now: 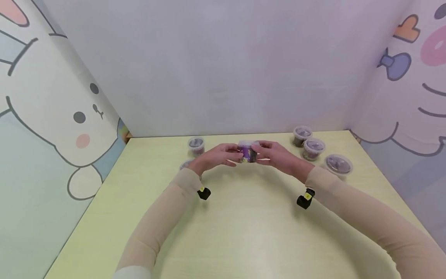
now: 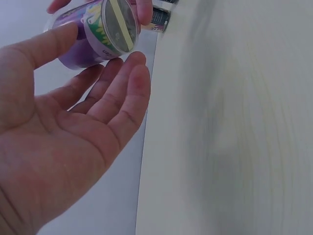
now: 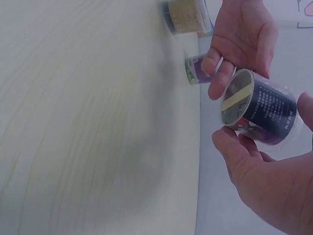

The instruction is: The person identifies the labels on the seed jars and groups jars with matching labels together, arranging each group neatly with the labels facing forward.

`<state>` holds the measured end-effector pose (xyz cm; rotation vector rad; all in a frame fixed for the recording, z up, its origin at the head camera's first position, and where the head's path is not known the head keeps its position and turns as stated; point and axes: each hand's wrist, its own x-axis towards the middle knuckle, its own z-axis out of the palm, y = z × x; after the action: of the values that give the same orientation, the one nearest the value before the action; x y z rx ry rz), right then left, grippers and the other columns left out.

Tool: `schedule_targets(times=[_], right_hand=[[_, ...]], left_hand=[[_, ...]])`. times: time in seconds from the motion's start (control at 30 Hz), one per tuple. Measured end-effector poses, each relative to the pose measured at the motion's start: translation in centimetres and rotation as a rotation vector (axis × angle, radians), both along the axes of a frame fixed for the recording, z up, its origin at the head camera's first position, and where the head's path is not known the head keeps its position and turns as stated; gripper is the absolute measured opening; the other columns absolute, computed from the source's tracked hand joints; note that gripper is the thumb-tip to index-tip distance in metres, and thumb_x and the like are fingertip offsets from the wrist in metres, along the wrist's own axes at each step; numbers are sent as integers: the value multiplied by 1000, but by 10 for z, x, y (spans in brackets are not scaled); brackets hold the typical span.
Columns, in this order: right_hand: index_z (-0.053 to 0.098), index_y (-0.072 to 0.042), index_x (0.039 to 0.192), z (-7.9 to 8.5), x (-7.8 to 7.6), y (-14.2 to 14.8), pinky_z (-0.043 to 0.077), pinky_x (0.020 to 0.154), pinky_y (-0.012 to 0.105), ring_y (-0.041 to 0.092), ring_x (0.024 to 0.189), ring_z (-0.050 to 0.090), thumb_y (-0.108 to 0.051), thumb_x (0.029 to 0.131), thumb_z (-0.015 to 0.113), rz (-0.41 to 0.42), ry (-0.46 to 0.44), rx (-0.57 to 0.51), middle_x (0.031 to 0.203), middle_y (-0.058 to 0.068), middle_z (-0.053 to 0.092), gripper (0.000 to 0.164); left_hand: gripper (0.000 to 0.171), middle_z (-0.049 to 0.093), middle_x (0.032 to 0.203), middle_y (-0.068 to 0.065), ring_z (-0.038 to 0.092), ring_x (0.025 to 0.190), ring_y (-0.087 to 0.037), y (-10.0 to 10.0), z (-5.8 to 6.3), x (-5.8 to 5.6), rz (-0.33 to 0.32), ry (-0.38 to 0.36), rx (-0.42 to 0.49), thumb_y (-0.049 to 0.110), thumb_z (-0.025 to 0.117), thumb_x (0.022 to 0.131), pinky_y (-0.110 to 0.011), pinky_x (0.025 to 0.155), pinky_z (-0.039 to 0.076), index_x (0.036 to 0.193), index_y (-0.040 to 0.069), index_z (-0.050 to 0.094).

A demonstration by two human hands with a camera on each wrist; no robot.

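Observation:
A small clear-lidded plastic tub [image 1: 248, 152] with a purple printed label is held up between both hands over the far part of the table. My left hand [image 1: 223, 155] grips its left side, the thumb on the label and the fingers under it in the left wrist view. On the opposite side, my right hand [image 1: 277, 155] grips it between thumb and fingers. The right wrist view shows the tub [image 3: 270, 111] tilted, with a dark text panel on its side and a pale strip across its round base.
Two lidded tubs stand at the left, a far one [image 1: 196, 146] and one partly hidden behind the left wrist. Three more, a rear tub [image 1: 302, 135], a middle tub [image 1: 313, 148] and a front tub [image 1: 338, 164], stand at the right. A wall [image 1: 223, 77] rises behind the table [image 1: 240, 228].

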<state>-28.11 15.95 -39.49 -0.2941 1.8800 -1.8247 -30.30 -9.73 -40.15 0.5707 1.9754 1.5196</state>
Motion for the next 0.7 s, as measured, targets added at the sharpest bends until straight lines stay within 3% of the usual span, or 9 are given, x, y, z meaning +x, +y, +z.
schedule_targets(times=[0.23,0.7], right_hand=[[31,4,153,-3,1,-7,48,105,44,37,127,53,-38,102,62,-10,-60,-18,144,24,46,73],[28,1,155,-7,2,-5,49,103,45,33,122,58,-38,103,61,-5,-50,-28,145,23,45,73]], left_hand=[[58,65,129,-11,63,118,-26,-6,-1,2,-18,-26,-44,27,64,101,-42,99,52,149,3,43],[56,66,129,-8,64,117,-25,-9,-2,4,-28,-4,-77,29,64,101,-42,99,52,149,6,45]])
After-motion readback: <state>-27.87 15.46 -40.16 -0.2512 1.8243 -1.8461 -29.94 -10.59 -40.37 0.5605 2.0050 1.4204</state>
